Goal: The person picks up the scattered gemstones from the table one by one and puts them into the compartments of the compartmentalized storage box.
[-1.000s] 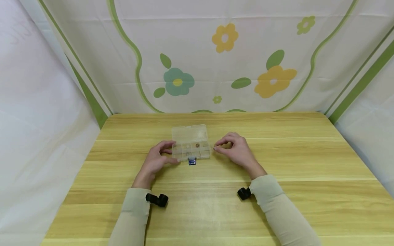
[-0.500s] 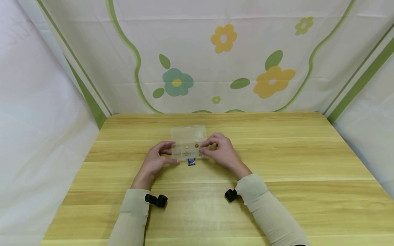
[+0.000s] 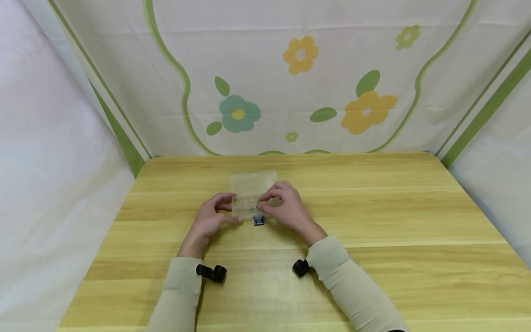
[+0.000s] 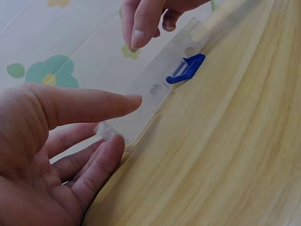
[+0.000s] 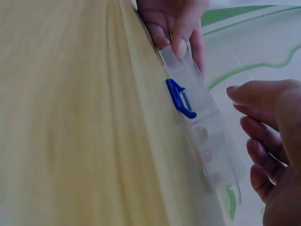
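A clear plastic compartment box [image 3: 238, 207] lies on the table with its lid [image 3: 249, 182] folded back behind it. My left hand [image 3: 209, 219] grips its left end, thumb along the front edge and fingers at the back. Over the middle compartments, my right hand [image 3: 286, 207] holds thumb and forefinger together in a pinch; what lies between the tips is too small to tell. A blue latch [image 4: 188, 68] juts from the front of the box. Small round clear pieces [image 5: 201, 132] sit in some compartments. The right hand covers the box's right part in the head view.
The wood-grain table [image 3: 265, 286] spreads around the box. A white cloth backdrop [image 3: 265, 69] with printed flowers rises behind its far edge. Black wrist cameras are strapped to the left sleeve [image 3: 178, 286] and right sleeve [image 3: 352, 286].
My right hand has moved left from beside the box to above its middle compartments, keeping its pinch. My left hand stays at the box's left end.
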The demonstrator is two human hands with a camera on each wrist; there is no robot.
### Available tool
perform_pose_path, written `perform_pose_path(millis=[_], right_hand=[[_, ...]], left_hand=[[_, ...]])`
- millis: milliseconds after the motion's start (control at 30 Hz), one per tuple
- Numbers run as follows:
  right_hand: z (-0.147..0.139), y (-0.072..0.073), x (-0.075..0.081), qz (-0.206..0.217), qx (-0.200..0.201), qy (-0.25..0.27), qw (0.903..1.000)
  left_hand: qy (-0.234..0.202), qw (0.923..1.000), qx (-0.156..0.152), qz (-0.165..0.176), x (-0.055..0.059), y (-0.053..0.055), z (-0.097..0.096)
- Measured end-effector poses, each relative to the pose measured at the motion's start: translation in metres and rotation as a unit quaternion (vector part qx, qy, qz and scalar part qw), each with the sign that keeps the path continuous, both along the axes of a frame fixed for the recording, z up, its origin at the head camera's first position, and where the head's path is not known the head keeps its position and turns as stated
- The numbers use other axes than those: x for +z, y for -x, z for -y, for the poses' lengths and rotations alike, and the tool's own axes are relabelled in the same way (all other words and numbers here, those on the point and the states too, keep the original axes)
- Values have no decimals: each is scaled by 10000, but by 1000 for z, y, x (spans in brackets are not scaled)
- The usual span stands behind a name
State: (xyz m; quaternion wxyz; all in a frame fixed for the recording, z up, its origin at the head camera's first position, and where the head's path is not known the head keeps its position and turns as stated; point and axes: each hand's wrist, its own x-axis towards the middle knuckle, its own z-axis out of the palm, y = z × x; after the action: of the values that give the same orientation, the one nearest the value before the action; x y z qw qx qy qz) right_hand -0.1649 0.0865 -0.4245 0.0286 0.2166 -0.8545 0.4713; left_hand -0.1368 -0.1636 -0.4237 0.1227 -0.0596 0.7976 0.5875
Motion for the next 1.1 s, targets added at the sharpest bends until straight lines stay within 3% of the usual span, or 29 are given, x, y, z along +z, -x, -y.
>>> perform_pose_path(millis=[600,900,1100], right_hand=[[24,-4,-2,-272,158,-174,9994],[30,-5,0,-601,275,-147,9977],[34,-6,0,-543,378,-221,9976]], left_hand=[[-9,10000,36,70,0,-3,1],[15,10000,-23,-16,1,-2,1],[25,10000,-65,2,0,-2,1]])
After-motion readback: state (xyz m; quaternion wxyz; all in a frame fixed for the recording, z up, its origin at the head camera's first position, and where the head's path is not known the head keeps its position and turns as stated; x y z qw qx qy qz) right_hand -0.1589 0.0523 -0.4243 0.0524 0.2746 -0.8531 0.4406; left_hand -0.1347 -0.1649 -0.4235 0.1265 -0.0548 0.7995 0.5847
